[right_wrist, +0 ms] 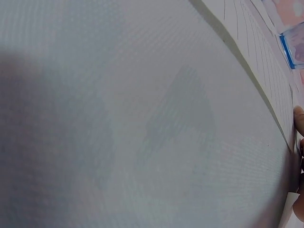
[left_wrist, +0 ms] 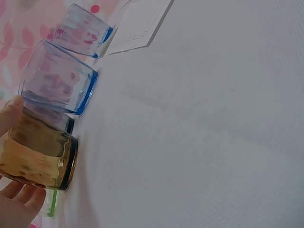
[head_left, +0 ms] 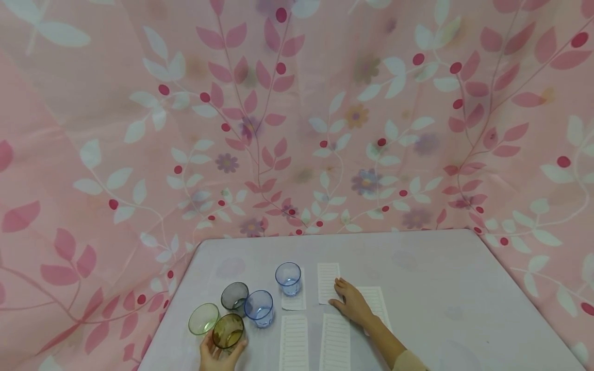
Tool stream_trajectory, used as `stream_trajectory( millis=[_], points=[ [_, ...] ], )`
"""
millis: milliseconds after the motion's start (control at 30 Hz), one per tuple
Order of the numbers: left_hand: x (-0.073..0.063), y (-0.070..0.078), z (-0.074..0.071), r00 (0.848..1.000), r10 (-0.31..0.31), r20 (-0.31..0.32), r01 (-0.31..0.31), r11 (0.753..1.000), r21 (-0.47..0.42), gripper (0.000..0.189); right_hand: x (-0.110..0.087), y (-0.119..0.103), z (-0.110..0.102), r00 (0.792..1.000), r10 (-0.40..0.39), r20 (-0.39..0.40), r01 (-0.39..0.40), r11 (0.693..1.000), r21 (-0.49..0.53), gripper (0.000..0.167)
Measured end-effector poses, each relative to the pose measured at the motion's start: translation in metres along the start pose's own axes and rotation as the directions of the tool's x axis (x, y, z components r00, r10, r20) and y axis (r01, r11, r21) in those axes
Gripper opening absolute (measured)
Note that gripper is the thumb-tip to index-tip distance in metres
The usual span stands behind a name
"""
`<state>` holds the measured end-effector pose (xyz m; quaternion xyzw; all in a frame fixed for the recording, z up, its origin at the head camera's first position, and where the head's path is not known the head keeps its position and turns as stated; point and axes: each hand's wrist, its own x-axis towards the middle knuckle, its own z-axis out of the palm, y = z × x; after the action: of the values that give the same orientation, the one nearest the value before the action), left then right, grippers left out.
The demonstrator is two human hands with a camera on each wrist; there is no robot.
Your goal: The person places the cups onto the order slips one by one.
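Observation:
My left hand (head_left: 219, 355) grips an amber glass (head_left: 228, 332) between thumb and fingers at the table's front left. In the left wrist view, the thumb lies on one side of the amber glass (left_wrist: 38, 152) and the fingers on the other. Close around it are a green glass (head_left: 203, 319), a grey glass (head_left: 235, 297) and a blue glass (head_left: 260, 308). My right hand (head_left: 355, 305) lies low over the table, fingertips at the right edge of a lined paper sheet (head_left: 328, 283). Only part of that hand enters the right wrist view, at its right edge.
Another blue glass (head_left: 288, 279) stands on a paper sheet (head_left: 294, 303) near the middle. Two more sheets lie in front, a left sheet (head_left: 294, 342) and a right sheet (head_left: 335, 342). A further sheet (head_left: 375, 304) is partly under the right arm. Floral curtains surround the table (head_left: 445, 288).

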<state>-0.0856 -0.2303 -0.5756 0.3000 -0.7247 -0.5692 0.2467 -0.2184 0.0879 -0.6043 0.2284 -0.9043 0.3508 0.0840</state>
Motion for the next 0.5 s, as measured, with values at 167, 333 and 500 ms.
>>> stream_trajectory(
  millis=[167,333,500],
  points=[
    [0.0,-0.002,0.002,1.0,0.01,-0.017,-0.01,1.0,-0.012,0.097,0.0,0.0,0.0,1.0,0.007,0.0,-0.007,1.0,-0.005,0.052],
    [-0.003,0.002,0.001,1.0,0.007,-0.01,-0.007,0.999,-0.036,0.095,0.0,0.0,0.0,1.0,0.009,0.005,-0.009,1.0,-0.003,0.052],
    [-0.005,0.011,-0.005,1.0,0.01,0.009,-0.01,0.999,-0.047,0.096,0.0,-0.001,-0.001,1.0,0.005,0.001,-0.005,1.0,0.002,0.052]
  ],
)
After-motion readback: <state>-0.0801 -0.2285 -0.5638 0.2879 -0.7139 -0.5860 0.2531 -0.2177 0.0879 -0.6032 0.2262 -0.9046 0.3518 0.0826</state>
